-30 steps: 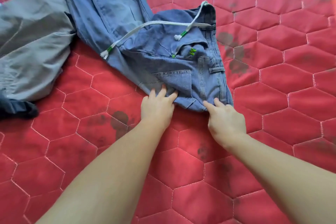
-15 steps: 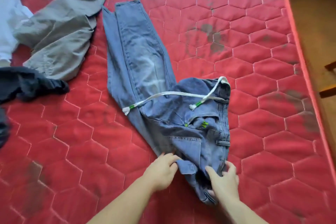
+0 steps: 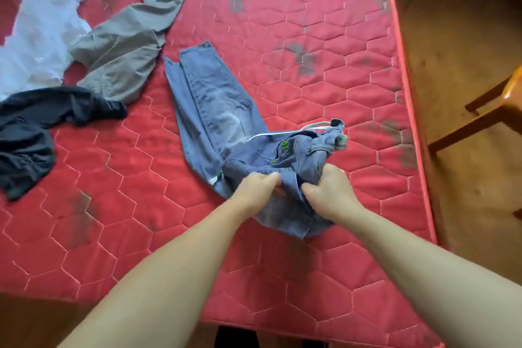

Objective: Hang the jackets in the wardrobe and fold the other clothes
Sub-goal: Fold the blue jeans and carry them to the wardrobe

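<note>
A pair of blue jeans (image 3: 214,104) with a white drawstring lies on the red quilted mattress (image 3: 310,37), legs stretched away from me and the waist end bunched near my hands. My left hand (image 3: 255,189) grips the denim at the waist end. Just to its right, my right hand (image 3: 329,191) grips the same bunched part, which is lifted a little off the mattress.
Grey trousers (image 3: 127,51), a white garment (image 3: 39,37) and a black garment (image 3: 31,133) lie on the mattress's left side. A wooden chair (image 3: 497,104) stands on the brown floor to the right, past the mattress's edge. The near edge is just below my forearms.
Both hands went from lying on the jeans' waist end to gripping it and pulling it toward me, bunching it up. The view has drawn back, showing the whole mattress.
</note>
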{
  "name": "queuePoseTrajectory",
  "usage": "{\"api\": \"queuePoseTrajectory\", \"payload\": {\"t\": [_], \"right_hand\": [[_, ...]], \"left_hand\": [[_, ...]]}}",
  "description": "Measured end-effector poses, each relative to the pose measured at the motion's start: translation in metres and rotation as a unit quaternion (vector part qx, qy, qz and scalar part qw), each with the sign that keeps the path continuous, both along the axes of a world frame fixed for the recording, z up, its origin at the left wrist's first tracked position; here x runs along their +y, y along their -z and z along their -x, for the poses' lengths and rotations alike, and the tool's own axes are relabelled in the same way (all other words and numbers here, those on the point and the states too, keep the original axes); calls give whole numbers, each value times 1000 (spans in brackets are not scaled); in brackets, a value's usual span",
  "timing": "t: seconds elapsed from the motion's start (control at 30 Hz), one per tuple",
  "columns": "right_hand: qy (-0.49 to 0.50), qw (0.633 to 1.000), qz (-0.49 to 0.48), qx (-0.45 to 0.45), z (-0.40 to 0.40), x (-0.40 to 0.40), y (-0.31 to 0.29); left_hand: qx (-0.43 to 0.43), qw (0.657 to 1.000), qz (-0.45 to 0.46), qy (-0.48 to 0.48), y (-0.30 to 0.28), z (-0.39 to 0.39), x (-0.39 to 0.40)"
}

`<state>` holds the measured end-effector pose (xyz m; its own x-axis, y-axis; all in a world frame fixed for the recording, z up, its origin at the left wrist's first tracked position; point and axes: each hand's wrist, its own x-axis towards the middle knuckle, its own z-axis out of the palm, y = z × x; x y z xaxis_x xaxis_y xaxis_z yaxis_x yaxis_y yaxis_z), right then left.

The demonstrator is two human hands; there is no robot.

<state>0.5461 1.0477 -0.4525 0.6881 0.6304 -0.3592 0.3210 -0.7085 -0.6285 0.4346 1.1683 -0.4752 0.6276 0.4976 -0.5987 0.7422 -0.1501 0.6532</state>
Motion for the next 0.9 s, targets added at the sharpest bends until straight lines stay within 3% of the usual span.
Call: {"api": "queuePoseTrajectory", "payload": {"t": [0.07, 0.13, 0.2, 0.3, 0.4, 0.47, 0.53, 0.63, 0.77, 0.9], "right_hand": [[-175, 970, -8, -168, -5, -12, -42], [-347, 871, -44, -344, -3, -29, -74], [-468, 783, -9, -410, 6, -50, -96], [-525, 734, 87, -422, 8, -77, -110], [-513, 761, 119, -380, 1, -91, -117], [-461, 822, 135, -306, -1, -102, -115], [-351, 906, 109, -210, -1, -113, -120], [-213, 971, 81, -77, -15, -110, -153], [-179, 982, 58, 11, -41, -89, -238], [-153, 980, -54, 111, -56, -71, -344]], "left_hand": [[-82, 989, 18, -122, -47, -14, 3], [-121, 974, 84, -173, -84, -26, 2], [-63, 980, 142, -121, -112, -33, -9], [47, 990, 128, -30, -127, -30, -34], [66, 989, 125, -38, -131, -22, -54], [20, 978, 164, -123, -139, -18, -57], [-37, 963, 191, -189, -158, -18, -50], [-104, 956, 177, -208, -212, -32, -32], [-213, 942, 134, -220, -315, -58, -21], [-343, 898, 139, -237, -447, -68, -24]]}}
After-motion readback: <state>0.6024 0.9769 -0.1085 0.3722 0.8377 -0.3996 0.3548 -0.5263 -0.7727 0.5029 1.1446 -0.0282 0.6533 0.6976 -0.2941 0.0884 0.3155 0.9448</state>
